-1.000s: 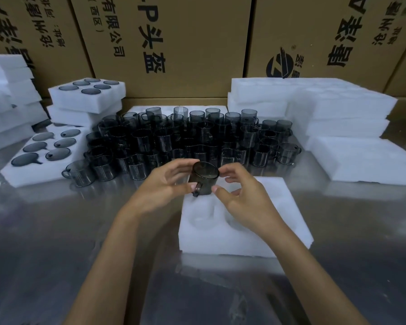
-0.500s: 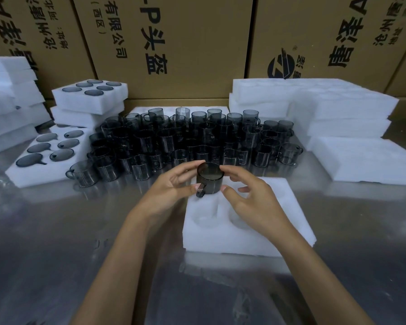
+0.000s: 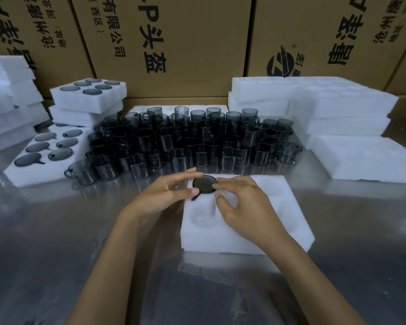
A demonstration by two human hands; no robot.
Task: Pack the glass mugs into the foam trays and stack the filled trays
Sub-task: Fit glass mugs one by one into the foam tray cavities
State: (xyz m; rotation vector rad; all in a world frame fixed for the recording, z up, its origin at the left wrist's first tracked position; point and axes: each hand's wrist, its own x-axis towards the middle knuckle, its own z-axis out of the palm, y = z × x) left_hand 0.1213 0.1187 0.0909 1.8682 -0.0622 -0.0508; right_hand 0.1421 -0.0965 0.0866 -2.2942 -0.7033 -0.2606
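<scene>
Both hands are grasping one smoked-glass mug that is sitting sunk into the far-left pocket of the foam tray, only its dark round face and a short stub of handle showing above the foam. On the left hand, the grip is pinching the mug's left edge, with the thumb lying at the near side by the handle and the fingers reaching over the far rim. On the right hand, the fingertips are touching the mug's right edge, with the thumb curled just beside it above an unfilled pocket. This tray is lying flat on the reflective worktop, directly in front of the person.

Behind it, a dense group of loose mugs is standing upright on the worktop. To the left, a filled tray is lying flat, with a stack of filled trays beyond it. To the right, stacks of white foam trays are resting against printed cardboard cartons.
</scene>
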